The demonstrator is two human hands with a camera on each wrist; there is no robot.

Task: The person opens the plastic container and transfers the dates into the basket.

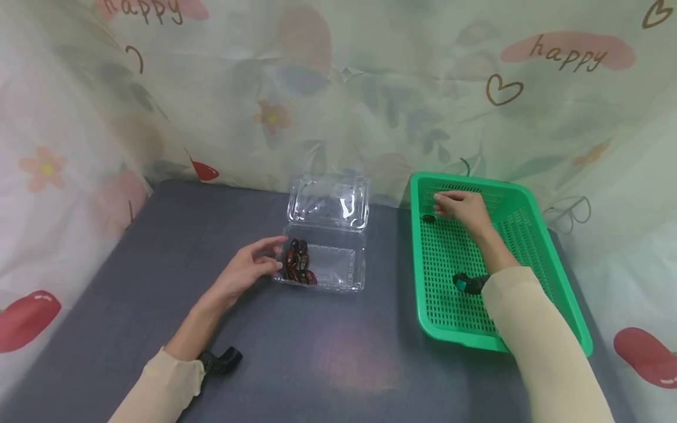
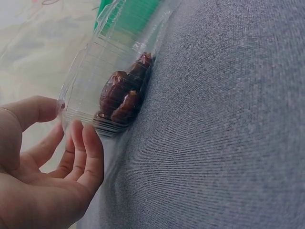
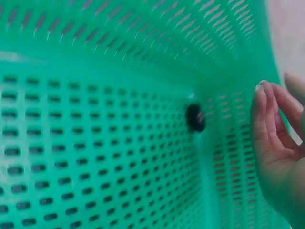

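Dates (image 1: 300, 262) in container (image 1: 332, 264) by left hand (image 1: 245, 269)

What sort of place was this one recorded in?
Probably a screened-off tabletop workspace, perhaps set up for filming: printed sheeting hangs behind and on both sides of a grey-topped table, which bears a green basket and an open clear plastic box.

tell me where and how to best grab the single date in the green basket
Pinch the date across its middle, on its two long sides, coming from above with the right hand. It looks small and oblong, lying on the floor of the green basket close to a corner, so the walls would likely crowd a low sideways approach.
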